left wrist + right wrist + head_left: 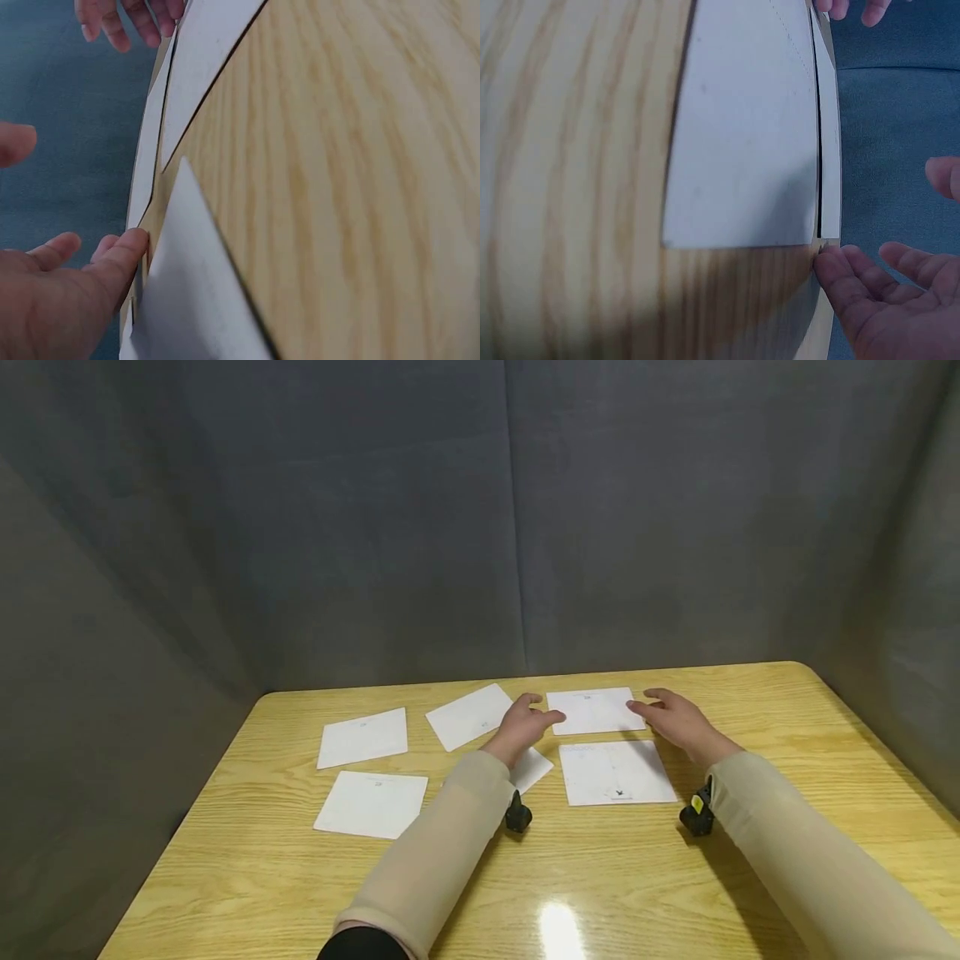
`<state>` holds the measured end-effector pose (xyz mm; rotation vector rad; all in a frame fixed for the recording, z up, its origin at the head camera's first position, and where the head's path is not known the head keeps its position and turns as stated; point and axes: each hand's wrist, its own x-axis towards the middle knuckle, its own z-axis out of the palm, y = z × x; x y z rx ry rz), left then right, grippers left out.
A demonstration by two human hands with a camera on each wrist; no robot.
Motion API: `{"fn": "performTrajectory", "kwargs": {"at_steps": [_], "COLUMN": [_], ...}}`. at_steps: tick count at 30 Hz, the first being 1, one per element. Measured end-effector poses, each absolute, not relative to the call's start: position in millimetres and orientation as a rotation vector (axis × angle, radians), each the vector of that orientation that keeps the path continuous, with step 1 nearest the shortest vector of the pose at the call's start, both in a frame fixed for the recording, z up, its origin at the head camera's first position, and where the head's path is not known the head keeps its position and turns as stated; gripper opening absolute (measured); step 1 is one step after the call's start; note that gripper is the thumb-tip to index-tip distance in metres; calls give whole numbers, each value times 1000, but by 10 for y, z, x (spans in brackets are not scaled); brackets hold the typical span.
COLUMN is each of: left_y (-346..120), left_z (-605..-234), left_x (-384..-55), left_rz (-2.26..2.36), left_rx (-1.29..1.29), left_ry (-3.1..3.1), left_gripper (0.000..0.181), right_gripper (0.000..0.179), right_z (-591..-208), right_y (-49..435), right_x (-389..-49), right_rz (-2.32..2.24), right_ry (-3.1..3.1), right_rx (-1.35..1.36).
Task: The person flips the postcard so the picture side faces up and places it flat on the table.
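In the head view, a white card (592, 712) with a small print near its far edge lies at the back right of the table. My left hand (522, 724) is at its left edge, my right hand (677, 720) at its right edge. In both wrist views the fingers are loosely extended, fingertips low by the table and thumbs raised apart. Whether they touch the card is hard to tell. Directly in front lies another white sheet (617, 774) with a small dark mark. A further card (531, 770) is partly hidden under my left wrist.
To the left lie more white cards: one at the back middle (468, 717), one at the back left (363, 737), and one in front of it (371, 803), partly covered by my left sleeve. A grey curtain (390, 543) hangs behind the wooden table (247, 860).
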<state>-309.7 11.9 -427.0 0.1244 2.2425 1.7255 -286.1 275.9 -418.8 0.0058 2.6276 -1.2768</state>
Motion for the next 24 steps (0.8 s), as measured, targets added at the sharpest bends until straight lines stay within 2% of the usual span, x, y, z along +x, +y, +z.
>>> {"fn": "performTrajectory", "kwargs": {"at_steps": [12, 24], "left_y": [261, 312], "left_z": [-4267, -4262], "left_x": [-3111, -3093], "left_rz": [1736, 1864], "left_rx": [39, -67], "left_ry": [2224, 2119], "left_gripper": [69, 70], "right_gripper": [75, 73], "right_z": [-4183, -4160], "right_y": [2677, 2656], "right_x": [-2908, -2932], "right_rz": [-1226, -1362], "right_ry": [2659, 2566], "right_rx": [45, 150]}}
